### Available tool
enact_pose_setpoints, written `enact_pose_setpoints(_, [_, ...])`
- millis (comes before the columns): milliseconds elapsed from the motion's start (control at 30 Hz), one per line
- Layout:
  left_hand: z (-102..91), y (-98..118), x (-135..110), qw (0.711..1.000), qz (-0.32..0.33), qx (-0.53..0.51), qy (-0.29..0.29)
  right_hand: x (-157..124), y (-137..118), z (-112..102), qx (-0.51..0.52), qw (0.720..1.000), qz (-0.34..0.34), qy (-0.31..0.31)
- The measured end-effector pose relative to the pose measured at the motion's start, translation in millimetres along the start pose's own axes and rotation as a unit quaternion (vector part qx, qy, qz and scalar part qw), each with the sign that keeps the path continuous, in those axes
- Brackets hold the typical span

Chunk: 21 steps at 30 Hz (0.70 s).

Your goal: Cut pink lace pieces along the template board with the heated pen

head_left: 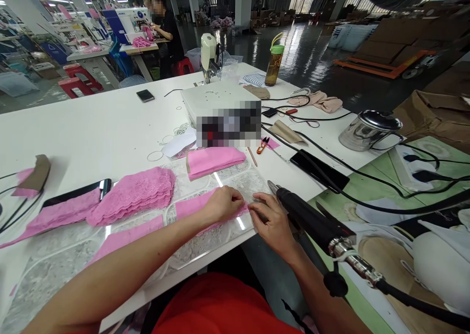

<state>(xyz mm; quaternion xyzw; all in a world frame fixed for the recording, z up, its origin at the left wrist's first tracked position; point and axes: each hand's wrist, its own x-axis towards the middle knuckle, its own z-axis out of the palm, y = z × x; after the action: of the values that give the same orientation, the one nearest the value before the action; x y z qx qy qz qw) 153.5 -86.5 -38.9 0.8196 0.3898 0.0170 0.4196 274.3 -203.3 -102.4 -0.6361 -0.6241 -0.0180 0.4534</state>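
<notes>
My left hand point(224, 204) is closed, its fingertips pinching a pink fabric piece point(189, 207) that lies flat on the grey marbled sheet point(198, 250). At the right end of that piece is my right hand point(272, 222), with its thumb and fingers curled together on the fabric's edge. Just beyond the right hand, a black cylindrical tool point(312, 214) with a metal tip points toward the cloth. A folded pink fabric stack point(216, 160) lies behind my left hand. Left of it sits a pile of scalloped pink lace pieces point(135, 194). Another pink piece point(127, 238) is partly under my left forearm.
A white box point(220, 99) stands behind the fabric. Orange-handled snips point(263, 145), a black phone point(319, 170) and a metal jug point(370, 130) lie to the right, with black cables point(352, 197) running among them. A bottle point(274, 64) stands at the far edge.
</notes>
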Motion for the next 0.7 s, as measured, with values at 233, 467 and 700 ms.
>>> enact_pose_setpoints(233, [-6.5, -5, -3, 0.996, -0.004, -0.087, 0.003, -2, 0, 1, -0.036, 0.999, -0.009, -0.039])
enact_pose_setpoints(467, [-54.5, -35, -51, 0.912, -0.111, -0.389, 0.062, -8, 7, 2, -0.053, 0.997, -0.051, -0.014])
enact_pose_setpoints(700, [-95.6, -111, -152, 0.797, -0.168, -0.535, 0.224, -11, 20, 2, -0.055, 0.992, -0.114, -0.004])
